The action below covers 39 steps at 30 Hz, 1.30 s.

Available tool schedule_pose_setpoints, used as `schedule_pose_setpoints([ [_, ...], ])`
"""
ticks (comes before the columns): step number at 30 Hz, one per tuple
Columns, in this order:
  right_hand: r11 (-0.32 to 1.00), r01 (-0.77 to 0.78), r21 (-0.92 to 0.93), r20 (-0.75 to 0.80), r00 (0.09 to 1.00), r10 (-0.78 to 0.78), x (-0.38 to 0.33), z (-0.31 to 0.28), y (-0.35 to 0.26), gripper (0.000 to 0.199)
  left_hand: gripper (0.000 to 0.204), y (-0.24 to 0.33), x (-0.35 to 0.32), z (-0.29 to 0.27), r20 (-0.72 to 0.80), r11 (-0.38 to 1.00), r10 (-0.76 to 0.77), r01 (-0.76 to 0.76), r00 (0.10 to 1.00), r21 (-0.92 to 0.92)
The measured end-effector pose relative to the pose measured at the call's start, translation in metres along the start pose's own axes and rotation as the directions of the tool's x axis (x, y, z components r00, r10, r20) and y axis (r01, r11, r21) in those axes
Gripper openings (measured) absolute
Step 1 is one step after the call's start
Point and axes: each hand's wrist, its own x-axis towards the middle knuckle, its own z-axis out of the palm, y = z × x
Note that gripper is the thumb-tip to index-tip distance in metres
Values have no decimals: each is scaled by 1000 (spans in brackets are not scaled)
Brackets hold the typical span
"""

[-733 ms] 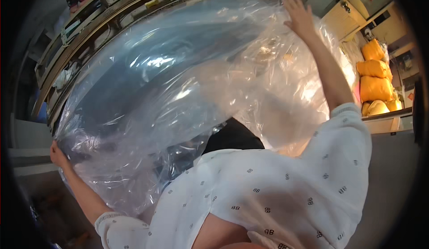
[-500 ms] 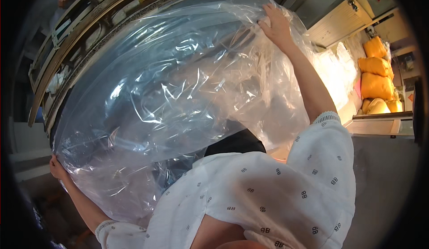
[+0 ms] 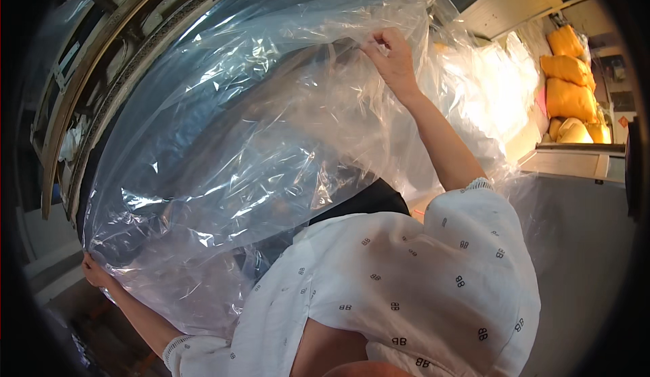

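Note:
A large sheet of clear plastic film [image 3: 223, 140], creased and shiny, spreads across the surface in front of me and hangs down toward my body. At its lower left corner, my left hand [image 3: 95, 271] is closed on the edge of the film. My right hand [image 3: 394, 64] is over the upper right part, with thumb and fingertips pinched on a fold of the same film. Dark bluish material shows through the plastic on the left side. How many layers the film has I cannot tell.
Along the far left runs a long wooden rail [image 3: 101, 52] beside a machine-like frame. Brightly lit crumpled plastic [image 3: 501, 82] lies at the right. Beyond it, several orange-yellow bundles [image 3: 571, 98] are stacked. A grey panel [image 3: 575, 241] stands at my right side.
My right hand has moved left and a little nearer, going from spread fingers to a pinch on the film. The plastic has shifted and bunched on the right. My left hand still holds its corner.

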Motion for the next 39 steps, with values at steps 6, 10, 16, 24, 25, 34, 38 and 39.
schedule_pose_setpoints([
  [6,965,-255,66,729,672,128,7,-91,-24,12,43,-6,-6,-5,12,994,-42,43,999,-102],
  [10,234,-566,791,612,727,-311,73,-134,-70,13,37,-2,-11,-2,30,993,-40,43,999,-109],
  [16,951,308,8,536,802,-265,185,-8,-8,23,34,19,-13,-22,7,989,-35,36,999,-146],
  [24,936,297,-188,218,942,-255,194,112,0,21,39,-17,-27,-97,45,943,-196,201,979,-264],
  [25,937,297,-183,228,940,-254,184,110,-6,21,39,-15,-32,-116,28,925,-257,255,966,-282],
  [34,904,371,-213,285,908,-305,172,125,-29,21,41,-46,-108,-225,212,706,-412,457,886,-541],
  [38,933,350,-78,301,901,-313,165,128,-32,16,41,-107,-166,-238,427,506,-524,673,737,-540],
  [39,934,352,-67,303,898,-317,165,131,-33,16,41,-119,-180,-234,435,517,-580,724,689,-458],
])
